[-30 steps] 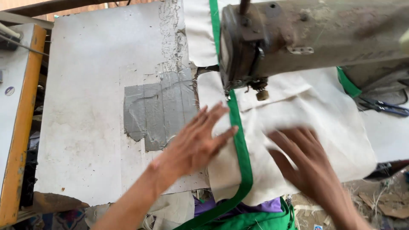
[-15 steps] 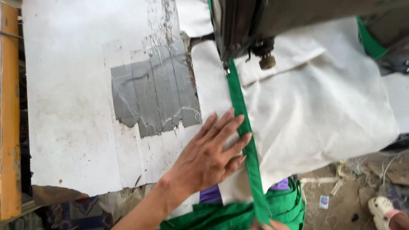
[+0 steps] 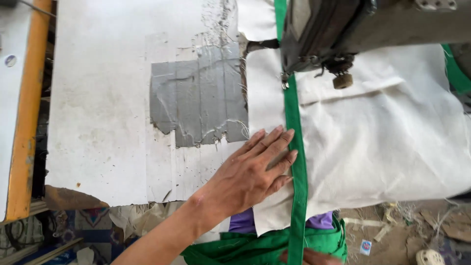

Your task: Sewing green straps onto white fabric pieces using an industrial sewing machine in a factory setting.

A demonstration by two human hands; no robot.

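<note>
Flat Palm on Cream Cloth Beside the Green Band

Squarely at the centre of the view, the left hand (image 3: pixel 250 169) lay open and flat, palm down, fingers spread toward two o'clock. It grasped nothing; it pressed on the cream fabric (image 3: pixel 387 142), with the fingertips touching the green binding strip (image 3: pixel 296 147) that ran from twelve to six o'clock along the cloth's left margin. The forearm came in from seven o'clock.

At six o'clock, at the very bottom edge, only a sliver of the right hand (image 3: pixel 311 256) showed, touching the lower end of the green strip; whether it was clenched or loose could not be told.

Just under that strip's lower end, green cloth (image 3: pixel 235 248) lay bunched, with a bit of purple fabric (image 3: pixel 321 221) above it.

At one o'clock from the left hand stood the dark head of the sewing machine (image 3: pixel 324 29), its foot down on the strip. At eleven o'clock a patch of grey tape (image 3: pixel 196 95) covered part of the worn white table (image 3: pixel 98 98). Far off at nine o'clock ran an orange rail (image 3: pixel 27 113). At four o'clock, dirt ground with scraps (image 3: pixel 422 230) showed below the fabric's edge.
</note>
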